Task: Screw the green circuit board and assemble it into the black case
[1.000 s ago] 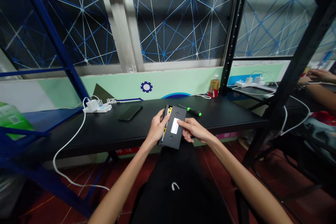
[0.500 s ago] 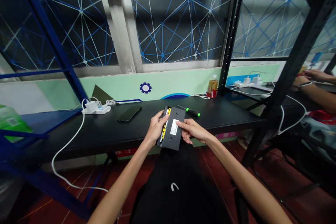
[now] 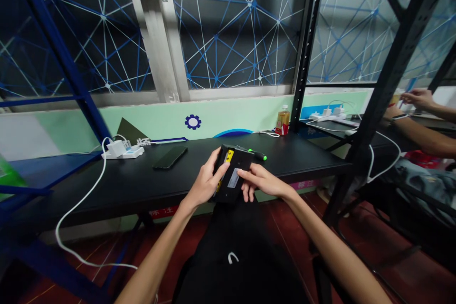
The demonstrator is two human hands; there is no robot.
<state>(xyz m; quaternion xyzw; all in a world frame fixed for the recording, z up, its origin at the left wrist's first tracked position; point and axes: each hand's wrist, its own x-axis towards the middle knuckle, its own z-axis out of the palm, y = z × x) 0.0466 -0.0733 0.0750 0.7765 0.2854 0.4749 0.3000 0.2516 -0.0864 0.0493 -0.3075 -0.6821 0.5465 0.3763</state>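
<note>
A flat black box (image 3: 228, 192) with a yellow strip along one side and a pale label on its face is held above my lap, near the desk's front edge. My left hand (image 3: 206, 178) is closed around its left side, with the thumb by the yellow strip. On the right side, my right hand (image 3: 261, 179) grips the box, thumb on the face near the label and some fingers curled below. Just behind the box lies a screwdriver (image 3: 259, 154) with a black and green handle, partly hidden by it.
On the black desk (image 3: 142, 185) a dark phone (image 3: 170, 157) lies to the left, near a white power strip (image 3: 124, 150) with a cable. A drink bottle (image 3: 282, 121) stands at the back right. Another person's forearm (image 3: 409, 130) shows at the neighbouring desk.
The box has tilted in my hands, so its face looks darker and foreshortened. Both hands stay on it. The whole view has shifted slightly.
</note>
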